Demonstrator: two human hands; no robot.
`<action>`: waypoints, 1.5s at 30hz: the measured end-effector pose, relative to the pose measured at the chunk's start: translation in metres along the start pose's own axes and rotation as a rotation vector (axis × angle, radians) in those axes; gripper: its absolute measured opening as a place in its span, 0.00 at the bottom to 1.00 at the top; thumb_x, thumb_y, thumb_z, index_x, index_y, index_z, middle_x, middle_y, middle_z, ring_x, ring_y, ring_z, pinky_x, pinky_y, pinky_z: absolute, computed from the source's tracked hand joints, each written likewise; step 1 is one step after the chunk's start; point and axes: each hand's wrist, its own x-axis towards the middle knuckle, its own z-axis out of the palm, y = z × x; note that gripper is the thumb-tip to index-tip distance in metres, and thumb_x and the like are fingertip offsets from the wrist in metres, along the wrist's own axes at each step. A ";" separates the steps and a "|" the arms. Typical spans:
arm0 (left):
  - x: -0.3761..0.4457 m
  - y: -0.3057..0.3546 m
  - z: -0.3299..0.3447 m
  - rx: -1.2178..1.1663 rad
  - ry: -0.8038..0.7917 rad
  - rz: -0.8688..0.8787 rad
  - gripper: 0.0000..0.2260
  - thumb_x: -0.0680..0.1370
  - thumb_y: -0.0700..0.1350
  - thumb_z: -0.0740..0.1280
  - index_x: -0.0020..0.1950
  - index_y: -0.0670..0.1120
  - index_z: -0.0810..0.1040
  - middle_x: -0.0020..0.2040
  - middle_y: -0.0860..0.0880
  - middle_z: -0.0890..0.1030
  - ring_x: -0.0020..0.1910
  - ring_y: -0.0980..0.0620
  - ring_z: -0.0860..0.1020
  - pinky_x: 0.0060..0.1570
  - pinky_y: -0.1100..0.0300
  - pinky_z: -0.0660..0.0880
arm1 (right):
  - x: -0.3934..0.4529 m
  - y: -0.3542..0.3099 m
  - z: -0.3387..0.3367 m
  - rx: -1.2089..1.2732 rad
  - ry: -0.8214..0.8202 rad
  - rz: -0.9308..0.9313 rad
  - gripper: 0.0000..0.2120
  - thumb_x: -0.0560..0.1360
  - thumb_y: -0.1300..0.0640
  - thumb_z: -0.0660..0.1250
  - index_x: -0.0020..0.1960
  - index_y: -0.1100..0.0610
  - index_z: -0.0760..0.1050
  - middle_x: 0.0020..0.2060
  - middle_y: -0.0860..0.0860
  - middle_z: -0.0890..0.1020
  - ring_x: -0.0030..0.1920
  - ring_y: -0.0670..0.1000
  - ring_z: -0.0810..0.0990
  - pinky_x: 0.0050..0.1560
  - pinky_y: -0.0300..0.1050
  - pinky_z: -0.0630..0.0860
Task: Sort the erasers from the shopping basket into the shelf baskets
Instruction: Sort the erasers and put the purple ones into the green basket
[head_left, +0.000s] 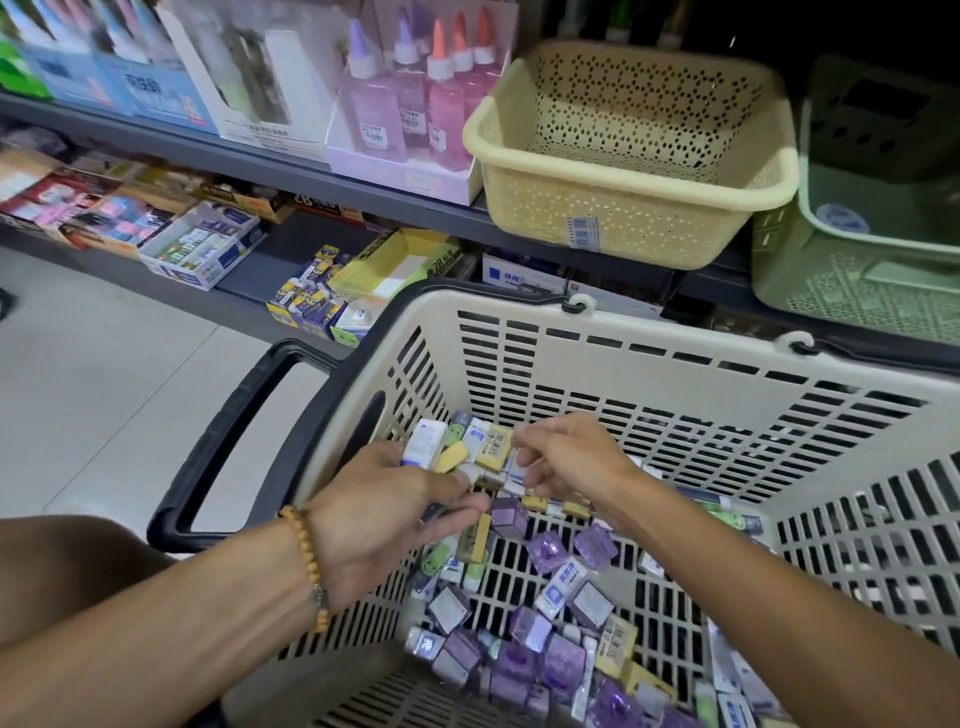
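A beige shopping basket (649, 358) with a black handle (234, 431) holds several small erasers (545, 623): purple, white-blue, yellow and green ones. My left hand (384, 514), with a bead bracelet on the wrist, holds a stack of several erasers (457, 447) inside the basket. My right hand (566, 457) pinches the yellow eraser (493, 442) at the right end of that stack. On the shelf above stand a cream perforated basket (634, 208) and a green basket (857, 280).
Glue bottles (405, 104) in a display box stand left of the cream basket. The lower shelf carries boxes of erasers and stationery (208, 244). Light tiled floor (104, 364) lies to the left. A dark green bin (883, 130) sits inside the green basket.
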 end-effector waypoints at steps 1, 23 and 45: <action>0.001 0.000 0.001 0.013 0.002 0.007 0.08 0.75 0.29 0.66 0.54 0.33 0.76 0.47 0.37 0.84 0.45 0.43 0.85 0.39 0.58 0.82 | -0.007 -0.001 -0.001 0.010 -0.053 -0.038 0.11 0.78 0.52 0.67 0.50 0.59 0.82 0.40 0.53 0.83 0.33 0.48 0.80 0.33 0.38 0.76; 0.007 0.005 0.013 0.163 0.137 0.055 0.14 0.78 0.43 0.69 0.60 0.38 0.75 0.41 0.45 0.82 0.28 0.51 0.79 0.21 0.63 0.69 | 0.007 0.018 -0.016 0.131 0.156 0.039 0.04 0.73 0.69 0.71 0.44 0.62 0.80 0.37 0.58 0.85 0.34 0.50 0.85 0.34 0.38 0.80; 0.005 0.004 0.023 0.371 -0.083 0.006 0.12 0.78 0.49 0.68 0.39 0.44 0.73 0.29 0.50 0.71 0.22 0.56 0.64 0.18 0.65 0.60 | -0.020 0.007 -0.043 -0.071 0.005 -0.008 0.09 0.78 0.56 0.68 0.47 0.62 0.80 0.29 0.52 0.79 0.25 0.47 0.75 0.27 0.39 0.73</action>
